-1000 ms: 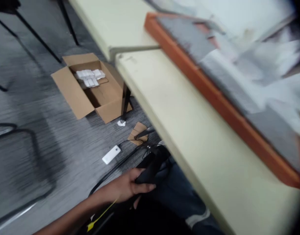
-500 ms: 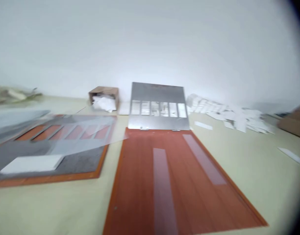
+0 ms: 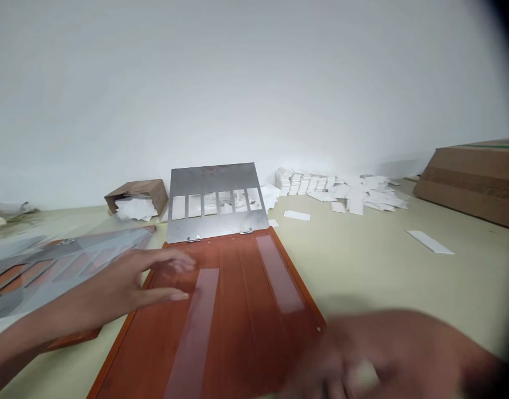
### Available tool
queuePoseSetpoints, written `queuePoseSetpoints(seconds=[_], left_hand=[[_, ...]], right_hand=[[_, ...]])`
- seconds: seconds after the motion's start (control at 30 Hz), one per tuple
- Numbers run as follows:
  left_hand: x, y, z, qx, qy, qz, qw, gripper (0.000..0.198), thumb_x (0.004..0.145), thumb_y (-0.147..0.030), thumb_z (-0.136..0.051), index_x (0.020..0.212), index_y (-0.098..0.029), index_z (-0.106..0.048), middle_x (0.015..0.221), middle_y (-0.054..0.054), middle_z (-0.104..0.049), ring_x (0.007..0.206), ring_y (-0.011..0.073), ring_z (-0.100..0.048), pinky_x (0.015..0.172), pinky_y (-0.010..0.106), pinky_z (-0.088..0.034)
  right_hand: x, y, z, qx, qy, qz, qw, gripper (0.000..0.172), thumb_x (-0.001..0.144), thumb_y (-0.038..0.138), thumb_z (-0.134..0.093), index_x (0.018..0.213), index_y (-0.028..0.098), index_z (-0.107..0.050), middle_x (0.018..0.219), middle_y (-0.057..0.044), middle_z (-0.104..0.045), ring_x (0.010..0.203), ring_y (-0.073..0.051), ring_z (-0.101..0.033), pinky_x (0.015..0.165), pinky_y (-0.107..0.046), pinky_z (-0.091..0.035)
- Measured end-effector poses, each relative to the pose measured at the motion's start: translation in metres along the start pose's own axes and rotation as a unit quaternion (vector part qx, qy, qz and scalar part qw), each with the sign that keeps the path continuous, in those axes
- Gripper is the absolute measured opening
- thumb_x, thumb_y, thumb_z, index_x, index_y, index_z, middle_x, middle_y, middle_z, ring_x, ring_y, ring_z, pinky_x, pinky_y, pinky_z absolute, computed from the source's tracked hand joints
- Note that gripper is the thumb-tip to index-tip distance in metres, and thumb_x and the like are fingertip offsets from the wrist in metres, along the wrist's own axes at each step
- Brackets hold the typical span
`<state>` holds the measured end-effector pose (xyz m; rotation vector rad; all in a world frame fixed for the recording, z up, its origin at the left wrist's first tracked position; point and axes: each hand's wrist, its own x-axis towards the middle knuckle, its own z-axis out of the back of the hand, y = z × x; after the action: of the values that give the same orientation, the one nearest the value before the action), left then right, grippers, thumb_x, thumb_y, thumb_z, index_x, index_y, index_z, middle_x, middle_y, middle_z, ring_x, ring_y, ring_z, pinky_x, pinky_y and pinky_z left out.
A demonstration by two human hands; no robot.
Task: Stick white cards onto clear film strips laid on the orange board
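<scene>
My left hand [image 3: 142, 282] is open over the left part of a reddish-brown grooved board [image 3: 233, 316], thumb and fingers apart. Its fingertips are beside a long translucent strip [image 3: 194, 332] lying lengthwise on the board. A second translucent strip [image 3: 281, 277] lies near the board's right edge. Hinged to the far end, a grey metal plate [image 3: 213, 176] with several rectangular windows stands raised. Low on the right, my right hand [image 3: 379, 349] is at the board's near right corner, smeared by motion. Its fingers are bent, and whether they hold anything is unclear.
Left of the board lies another slotted board [image 3: 42, 285] under clear film sheets. A small carton [image 3: 157, 194] with white scraps stands behind. White slips [image 3: 362, 194] are piled at the back right; single slips [image 3: 429, 242] lie nearer. A large cardboard box [image 3: 471, 180] stands far right.
Both my hands have come into view, the left over the board and the right at its near right corner. The view has swung right, so things appear further left.
</scene>
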<state>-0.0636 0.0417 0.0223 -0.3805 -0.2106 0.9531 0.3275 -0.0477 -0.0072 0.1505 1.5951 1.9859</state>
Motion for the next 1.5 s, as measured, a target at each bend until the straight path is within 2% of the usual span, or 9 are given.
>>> queuePoseSetpoints(seconds=[0.07, 0.23, 0.33, 0.57, 0.83, 0.97, 1.17, 1.33, 1.5], left_hand=[[0.023, -0.015, -0.007, 0.016, 0.032, -0.034, 0.999, 0.051, 0.084, -0.054, -0.075, 0.131, -0.039, -0.064, 0.138, 0.001, -0.065, 0.121, 0.0288, -0.063, 0.099, 0.038, -0.054], [0.048, -0.010, -0.027, 0.062, 0.099, -0.111, 0.987, 0.037, 0.096, -0.052, -0.063, 0.132, -0.045, -0.064, 0.146, -0.006, -0.060, 0.146, 0.0257, -0.043, 0.120, 0.045, -0.038], [0.039, 0.007, -0.037, 0.100, 0.074, -0.083, 0.989, 0.039, 0.104, -0.047, -0.049, 0.142, -0.050, -0.053, 0.153, -0.009, -0.052, 0.155, 0.0256, -0.024, 0.127, 0.057, -0.019], [0.029, 0.015, -0.047, 0.089, 0.050, -0.060, 0.993, 0.047, 0.105, -0.050, -0.041, 0.152, -0.052, -0.037, 0.168, -0.011, -0.022, 0.157, 0.0327, -0.014, 0.124, 0.067, -0.012], [0.051, 0.012, -0.048, -0.014, -0.022, 0.003, 1.000, 0.061, 0.088, -0.058, -0.068, 0.145, -0.045, -0.050, 0.152, -0.001, -0.054, 0.139, 0.0308, -0.048, 0.118, 0.049, -0.037], [0.059, 0.007, -0.045, -0.114, 0.003, 0.053, 0.992, 0.058, 0.080, -0.059, -0.076, 0.131, -0.034, -0.062, 0.112, 0.003, -0.068, 0.103, 0.0249, -0.064, 0.092, 0.036, -0.051], [0.062, 0.005, -0.046, -0.184, 0.032, 0.057, 0.981, 0.036, 0.080, -0.053, -0.077, 0.078, -0.021, -0.061, 0.078, -0.002, -0.055, 0.074, 0.0157, -0.051, 0.066, 0.025, -0.040], [0.067, -0.017, -0.030, -0.228, 0.000, 0.058, 0.972, 0.033, 0.082, -0.047, -0.077, 0.075, -0.021, -0.058, 0.080, -0.002, -0.061, 0.081, 0.0168, -0.057, 0.073, 0.027, -0.042], [0.094, -0.053, -0.009, -0.255, 0.051, 0.059, 0.964, 0.029, 0.073, -0.045, -0.084, 0.076, -0.021, -0.067, 0.074, -0.001, -0.069, 0.070, 0.0151, -0.058, 0.065, 0.026, -0.041]], right_hand=[[0.008, -0.001, 0.029, 0.017, -0.055, 0.042, 0.997, 0.049, 0.099, 0.059, -0.048, 0.118, 0.018, -0.066, 0.091, -0.006, -0.071, 0.066, -0.014, -0.066, 0.059, -0.026, -0.052], [0.030, -0.018, 0.073, -0.061, -0.399, 0.100, 0.910, 0.040, 0.099, 0.054, -0.055, 0.088, 0.020, -0.071, 0.084, -0.003, -0.070, 0.075, -0.014, -0.059, 0.070, -0.027, -0.045], [0.041, -0.040, 0.076, -0.128, -0.469, 0.083, 0.870, 0.035, 0.101, 0.051, -0.053, 0.093, 0.024, -0.074, 0.099, -0.002, -0.072, 0.088, -0.016, -0.061, 0.076, -0.031, -0.044], [0.054, -0.062, 0.079, -0.189, -0.432, 0.104, 0.876, 0.036, 0.103, 0.051, -0.048, 0.127, 0.035, -0.068, 0.135, -0.003, -0.058, 0.120, -0.022, -0.055, 0.095, -0.038, -0.047], [0.057, -0.063, 0.083, -0.204, -0.410, 0.032, 0.888, 0.042, 0.100, 0.060, -0.050, 0.135, 0.042, -0.062, 0.149, 0.000, -0.045, 0.119, -0.025, -0.054, 0.097, -0.045, -0.049], [0.056, -0.061, 0.083, -0.213, -0.408, 0.016, 0.888, 0.040, 0.100, 0.061, -0.048, 0.133, 0.044, -0.063, 0.147, 0.001, -0.045, 0.116, -0.024, -0.055, 0.097, -0.046, -0.049], [0.057, -0.064, 0.084, -0.211, -0.404, 0.027, 0.889, 0.040, 0.100, 0.060, -0.048, 0.128, 0.040, -0.067, 0.146, 0.000, -0.046, 0.114, -0.023, -0.056, 0.095, -0.044, -0.049], [0.058, -0.067, 0.086, -0.194, -0.423, 0.045, 0.884, 0.037, 0.099, 0.059, -0.052, 0.122, 0.036, -0.069, 0.144, -0.001, -0.048, 0.116, -0.023, -0.055, 0.094, -0.042, -0.050], [0.057, -0.065, 0.085, -0.196, -0.410, 0.054, 0.889, 0.041, 0.099, 0.061, -0.051, 0.127, 0.037, -0.067, 0.144, -0.003, -0.047, 0.124, -0.024, -0.052, 0.105, -0.046, -0.046]])
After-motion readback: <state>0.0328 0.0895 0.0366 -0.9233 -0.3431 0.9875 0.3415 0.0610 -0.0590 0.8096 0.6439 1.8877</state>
